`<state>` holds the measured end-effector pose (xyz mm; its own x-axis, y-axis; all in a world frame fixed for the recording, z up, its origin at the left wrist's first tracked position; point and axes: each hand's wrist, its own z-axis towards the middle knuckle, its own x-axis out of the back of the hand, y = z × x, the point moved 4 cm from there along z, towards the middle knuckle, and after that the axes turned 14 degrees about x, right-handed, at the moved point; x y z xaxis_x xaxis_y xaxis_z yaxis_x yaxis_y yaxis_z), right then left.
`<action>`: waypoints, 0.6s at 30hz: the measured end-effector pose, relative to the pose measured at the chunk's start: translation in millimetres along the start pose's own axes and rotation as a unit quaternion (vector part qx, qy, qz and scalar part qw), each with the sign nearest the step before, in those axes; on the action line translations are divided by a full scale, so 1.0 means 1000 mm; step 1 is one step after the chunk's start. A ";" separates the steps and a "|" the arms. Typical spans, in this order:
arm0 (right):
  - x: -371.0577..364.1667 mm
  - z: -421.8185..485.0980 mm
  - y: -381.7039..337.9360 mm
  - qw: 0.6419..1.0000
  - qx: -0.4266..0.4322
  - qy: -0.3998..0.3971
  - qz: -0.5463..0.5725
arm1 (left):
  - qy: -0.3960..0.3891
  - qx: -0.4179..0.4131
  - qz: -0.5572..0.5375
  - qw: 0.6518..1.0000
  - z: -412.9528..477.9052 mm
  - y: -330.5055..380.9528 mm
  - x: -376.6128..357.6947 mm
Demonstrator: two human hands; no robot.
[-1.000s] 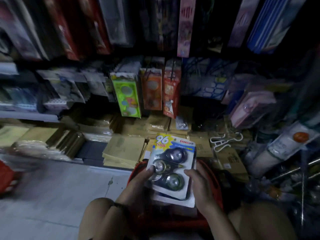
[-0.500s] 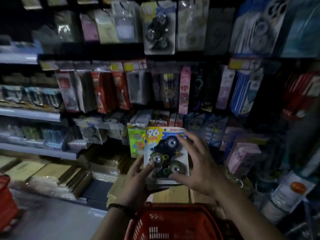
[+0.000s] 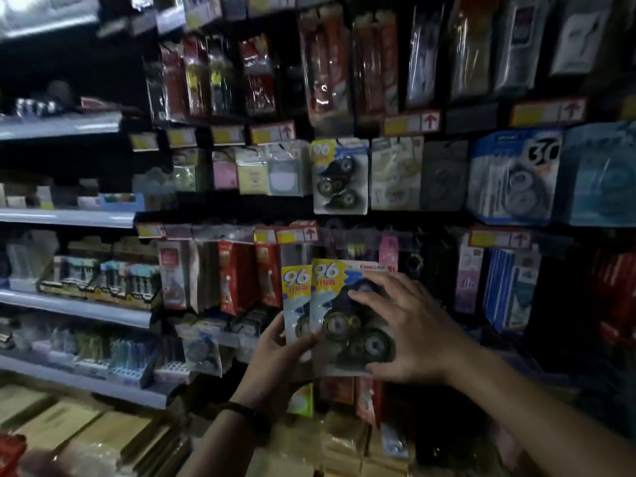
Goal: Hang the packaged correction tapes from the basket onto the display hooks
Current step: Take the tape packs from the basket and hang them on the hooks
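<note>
I hold two correction tape packs, each yellow-and-blue with a "96" mark, fanned side by side in front of the display. My left hand [image 3: 275, 359] grips the rear pack [image 3: 295, 297] along its lower left edge. My right hand [image 3: 402, 335] is spread over the front pack [image 3: 330, 304], fingers on its face and thumb under its bottom edge. A matching pack [image 3: 339, 177] hangs on a display hook higher up. The basket is out of view.
Hanging stationery packs fill the hooks all around, with yellow price tags [image 3: 411, 123] between rows. Shelves [image 3: 75, 311] with small boxed goods run along the left. Stacks of brown envelopes [image 3: 86, 438] lie below. A red object [image 3: 8, 452] shows at the bottom left corner.
My view rose from the basket to the hook wall. Both hands lifted the packs upward, and the packs have fanned apart into two.
</note>
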<state>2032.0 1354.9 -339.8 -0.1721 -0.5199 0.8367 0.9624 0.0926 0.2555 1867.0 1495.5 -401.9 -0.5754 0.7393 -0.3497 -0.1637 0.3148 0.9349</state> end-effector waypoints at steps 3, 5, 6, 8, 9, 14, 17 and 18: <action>0.010 0.021 0.016 1.000 -0.006 0.018 -0.003 | 0.006 -0.010 -0.008 1.000 0.011 0.025 0.010; 0.016 0.037 0.026 1.000 -0.001 0.013 -0.024 | 0.021 -0.035 0.002 0.999 0.018 0.044 0.018; 0.018 0.045 0.032 0.999 0.001 0.013 -0.036 | 0.033 -0.051 0.009 0.998 0.022 0.054 0.022; 0.023 0.062 0.042 0.998 0.001 0.018 -0.062 | 0.072 -0.091 0.025 0.993 0.029 0.073 0.030; 0.025 0.071 0.048 0.997 -0.001 0.014 -0.077 | 0.100 -0.122 0.036 0.987 0.032 0.082 0.034; 0.035 0.119 0.073 0.988 -0.016 0.015 -0.156 | 0.219 -0.271 0.089 0.933 0.048 0.121 0.046; 0.041 0.145 0.085 0.982 -0.032 0.027 -0.183 | 0.236 -0.288 0.100 0.923 0.060 0.137 0.050; 0.042 0.153 0.089 0.981 -0.034 0.032 -0.188 | 0.230 -0.286 0.101 0.925 0.064 0.142 0.051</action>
<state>2078.5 1470.8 -207.9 -0.5066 -0.5593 0.6561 0.8453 -0.1726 0.5056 1865.8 1616.2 -291.3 -0.8989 0.3763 -0.2243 -0.3368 -0.2662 0.9032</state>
